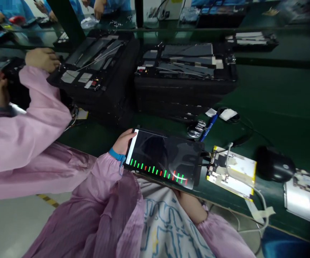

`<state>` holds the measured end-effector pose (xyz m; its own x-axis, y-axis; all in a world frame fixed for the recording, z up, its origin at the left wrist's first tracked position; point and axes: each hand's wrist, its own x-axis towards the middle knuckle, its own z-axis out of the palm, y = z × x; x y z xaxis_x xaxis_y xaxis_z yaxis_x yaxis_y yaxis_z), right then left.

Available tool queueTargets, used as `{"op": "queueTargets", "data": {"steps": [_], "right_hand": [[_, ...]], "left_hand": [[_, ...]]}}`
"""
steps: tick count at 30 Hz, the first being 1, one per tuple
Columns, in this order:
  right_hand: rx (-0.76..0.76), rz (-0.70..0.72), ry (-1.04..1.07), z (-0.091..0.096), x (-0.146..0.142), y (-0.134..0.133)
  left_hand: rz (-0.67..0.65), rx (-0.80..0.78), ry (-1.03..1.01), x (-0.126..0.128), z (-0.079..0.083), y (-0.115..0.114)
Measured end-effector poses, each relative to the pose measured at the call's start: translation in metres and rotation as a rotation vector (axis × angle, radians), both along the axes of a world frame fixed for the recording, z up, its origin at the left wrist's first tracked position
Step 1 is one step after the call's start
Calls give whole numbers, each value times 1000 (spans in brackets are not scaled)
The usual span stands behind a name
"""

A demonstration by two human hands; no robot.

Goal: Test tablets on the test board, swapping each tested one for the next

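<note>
Gripping the tablet screen point(165, 154) by its left end with the left hand point(123, 143), at the near edge of the green table point(291, 125), just left of a wired board point(242, 168). Cannot tell the grip of the right hand: hidden beyond the forearm point(192, 208).

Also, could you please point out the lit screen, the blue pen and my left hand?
Lit screen point(162, 154): head view, middle of its face.
Blue pen point(209, 127): head view, middle of its barrel.
Left hand point(122, 143): head view, back of it.
</note>
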<state>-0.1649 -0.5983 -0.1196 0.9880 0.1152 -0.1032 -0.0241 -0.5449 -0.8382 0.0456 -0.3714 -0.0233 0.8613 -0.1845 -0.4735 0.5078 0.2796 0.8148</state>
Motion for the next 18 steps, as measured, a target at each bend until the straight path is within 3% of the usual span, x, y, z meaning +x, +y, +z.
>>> {"op": "queueTargets", "data": {"steps": [4,6,9,11,13,16,18], "right_hand": [[33,296,0,51,-12,-14],[39,349,-8,78,-12,-18],[-216,208,-300,100,0,-11],[-431,146,-432,103,12,-1],[-532,134,-450,101,21,6],[-433,84,-450,104,27,3],[-312,-45,-465,110,29,-13]], "left_hand": [[3,15,-17,0,-1,-1],[-7,24,-15,0,-1,-1],[-15,32,-6,1,1,-2],[-12,30,-6,1,2,-2],[-11,23,-8,1,3,-2],[-8,18,3,1,2,-2],[16,8,21,1,1,-3]]}}
